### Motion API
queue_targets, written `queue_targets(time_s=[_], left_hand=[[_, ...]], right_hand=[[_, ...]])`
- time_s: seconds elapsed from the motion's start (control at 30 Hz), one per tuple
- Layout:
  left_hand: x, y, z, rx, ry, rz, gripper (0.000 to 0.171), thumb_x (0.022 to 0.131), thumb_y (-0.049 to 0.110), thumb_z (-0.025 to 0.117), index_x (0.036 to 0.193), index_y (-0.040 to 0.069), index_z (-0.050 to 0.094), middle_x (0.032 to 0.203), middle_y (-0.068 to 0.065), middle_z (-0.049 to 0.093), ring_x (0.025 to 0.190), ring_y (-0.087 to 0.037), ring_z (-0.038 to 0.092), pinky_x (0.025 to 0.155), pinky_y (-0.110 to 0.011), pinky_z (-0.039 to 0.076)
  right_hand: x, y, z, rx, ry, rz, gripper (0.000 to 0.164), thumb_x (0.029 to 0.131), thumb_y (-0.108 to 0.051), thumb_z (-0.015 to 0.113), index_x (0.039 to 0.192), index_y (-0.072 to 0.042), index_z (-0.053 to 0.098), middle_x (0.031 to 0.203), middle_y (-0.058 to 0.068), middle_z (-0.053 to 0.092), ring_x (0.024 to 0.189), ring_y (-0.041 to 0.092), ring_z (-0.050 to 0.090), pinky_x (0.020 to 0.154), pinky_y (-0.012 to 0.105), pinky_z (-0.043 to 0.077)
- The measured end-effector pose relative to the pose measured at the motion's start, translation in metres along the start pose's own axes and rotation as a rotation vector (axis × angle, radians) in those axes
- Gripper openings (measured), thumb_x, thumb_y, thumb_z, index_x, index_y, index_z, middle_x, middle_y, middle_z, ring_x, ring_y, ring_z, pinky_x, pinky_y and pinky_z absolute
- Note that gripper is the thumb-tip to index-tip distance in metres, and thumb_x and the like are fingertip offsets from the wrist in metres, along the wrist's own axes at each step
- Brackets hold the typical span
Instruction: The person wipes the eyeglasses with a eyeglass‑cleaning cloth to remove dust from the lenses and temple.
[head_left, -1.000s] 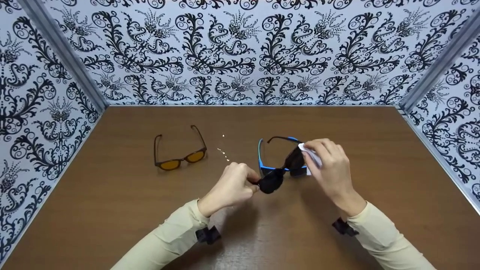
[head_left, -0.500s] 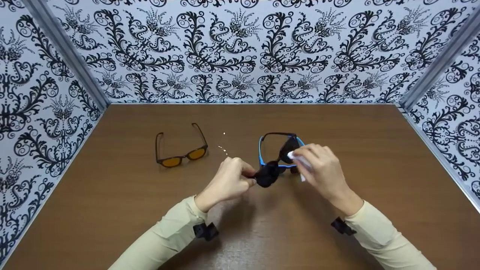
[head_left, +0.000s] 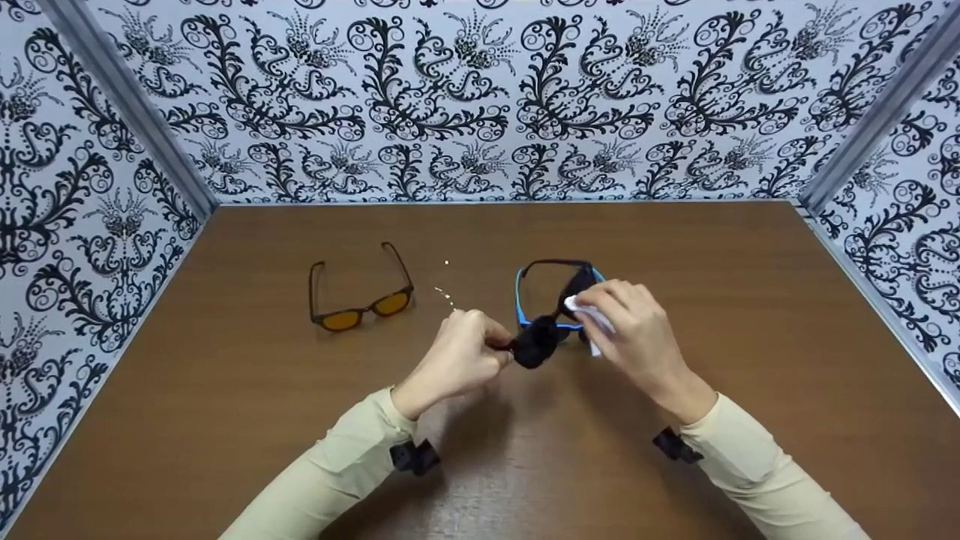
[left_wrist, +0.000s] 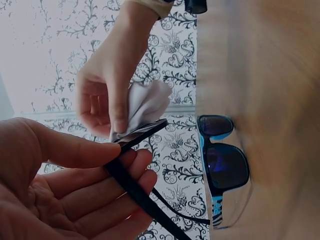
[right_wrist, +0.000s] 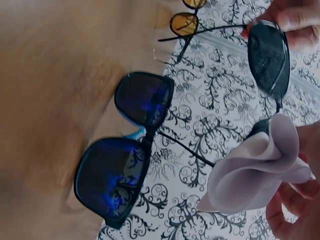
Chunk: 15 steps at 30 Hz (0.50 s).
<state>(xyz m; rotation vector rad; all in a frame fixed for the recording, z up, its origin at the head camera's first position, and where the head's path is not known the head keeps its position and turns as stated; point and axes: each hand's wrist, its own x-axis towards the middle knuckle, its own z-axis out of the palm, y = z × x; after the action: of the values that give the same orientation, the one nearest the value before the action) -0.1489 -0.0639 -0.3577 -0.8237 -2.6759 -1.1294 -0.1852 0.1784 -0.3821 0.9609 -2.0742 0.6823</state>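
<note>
My left hand [head_left: 457, 360] pinches a pair of black sunglasses [head_left: 535, 343] between thumb and fingers, at the outer edge of one lens near the hinge. The sunglasses are held tilted above the table, temples unfolded. A crumpled white cloth [right_wrist: 245, 175] is in my right hand [head_left: 634, 322], which holds it against the far lens; in the right wrist view the cloth covers most of that lens. Beyond and below them, blue-and-black sunglasses [left_wrist: 227, 167] stand on the table with temples unfolded, partly hidden in the head view.
Dark-framed glasses with amber lenses [head_left: 341, 321] lie unfolded to the left on the brown wooden table [head_left: 262, 420]. Small bright spots [head_left: 448, 298] show on the tabletop between the pairs. Patterned panels [head_left: 480, 97] wall the back and sides.
My right hand has moved left with the cloth, across the far lens toward the bridge. The black sunglasses have tilted slightly; my left hand keeps its pinch.
</note>
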Motion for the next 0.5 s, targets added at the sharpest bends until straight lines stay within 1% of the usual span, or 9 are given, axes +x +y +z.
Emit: queue_targets(time_s=[0.07,0.13,0.23,0.3,0.37,0.43,0.5], left_hand=[[0.0007,-0.0016,-0.0020,0.000,0.016,-0.008,0.016,0.071,-0.002,0.067,0.070,0.010,0.076,0.064,0.008,0.066,0.054,-0.003,0.042,0.054,-0.025,0.038],[0.0004,-0.0029,-0.0036,0.002,0.023,-0.011,0.014,0.071,-0.002,0.068,0.071,0.010,0.077,0.065,0.007,0.067,0.055,-0.003,0.044,0.055,-0.025,0.040],[-0.0014,-0.0039,-0.0043,-0.007,0.009,-0.016,0.014,0.071,-0.002,0.069,0.074,0.009,0.078,0.070,0.005,0.070,0.058,-0.002,0.049,0.058,-0.026,0.043],[-0.0025,-0.0040,-0.0035,-0.020,-0.010,-0.009,0.015,0.071,-0.003,0.068,0.075,0.007,0.078,0.071,0.003,0.071,0.058,-0.001,0.051,0.059,-0.025,0.044],[-0.0030,-0.0037,-0.0019,-0.027,-0.028,0.004,0.015,0.071,-0.004,0.067,0.073,0.007,0.077,0.070,0.002,0.070,0.057,-0.001,0.049,0.058,-0.025,0.043],[-0.0029,-0.0036,0.0001,-0.034,-0.040,0.016,0.017,0.070,-0.005,0.066,0.072,0.007,0.077,0.069,0.002,0.070,0.056,0.000,0.047,0.056,-0.024,0.042],[-0.0025,-0.0039,0.0017,-0.031,-0.040,0.023,0.018,0.070,-0.006,0.065,0.071,0.007,0.077,0.068,0.003,0.070,0.054,-0.001,0.045,0.054,-0.024,0.040]], right_hand=[[-0.0002,0.0003,0.0028,0.009,-0.013,-0.018,0.019,0.076,0.001,0.075,0.094,-0.004,0.068,0.090,0.009,0.065,0.078,0.028,0.061,0.066,0.039,0.043],[-0.0006,0.0020,0.0039,-0.001,-0.012,0.000,0.019,0.076,0.001,0.075,0.093,-0.004,0.068,0.089,0.009,0.065,0.079,0.028,0.061,0.068,0.040,0.042],[-0.0010,0.0061,0.0031,-0.045,0.023,0.074,0.017,0.077,-0.002,0.076,0.092,-0.004,0.068,0.088,0.009,0.065,0.081,0.029,0.059,0.073,0.043,0.039],[-0.0001,0.0084,0.0016,-0.083,0.053,0.130,0.016,0.078,-0.004,0.075,0.092,-0.005,0.068,0.088,0.009,0.066,0.084,0.031,0.057,0.077,0.046,0.037],[0.0014,0.0097,0.0008,-0.106,0.079,0.165,0.014,0.079,-0.006,0.075,0.092,-0.006,0.068,0.089,0.009,0.067,0.086,0.032,0.056,0.079,0.048,0.034],[0.0039,0.0089,0.0010,-0.107,0.088,0.171,0.013,0.080,-0.006,0.074,0.092,-0.006,0.068,0.089,0.009,0.067,0.088,0.032,0.056,0.080,0.049,0.034],[0.0062,0.0070,0.0028,-0.083,0.078,0.148,0.014,0.080,-0.006,0.075,0.092,-0.005,0.068,0.090,0.010,0.066,0.088,0.032,0.056,0.079,0.048,0.035]])
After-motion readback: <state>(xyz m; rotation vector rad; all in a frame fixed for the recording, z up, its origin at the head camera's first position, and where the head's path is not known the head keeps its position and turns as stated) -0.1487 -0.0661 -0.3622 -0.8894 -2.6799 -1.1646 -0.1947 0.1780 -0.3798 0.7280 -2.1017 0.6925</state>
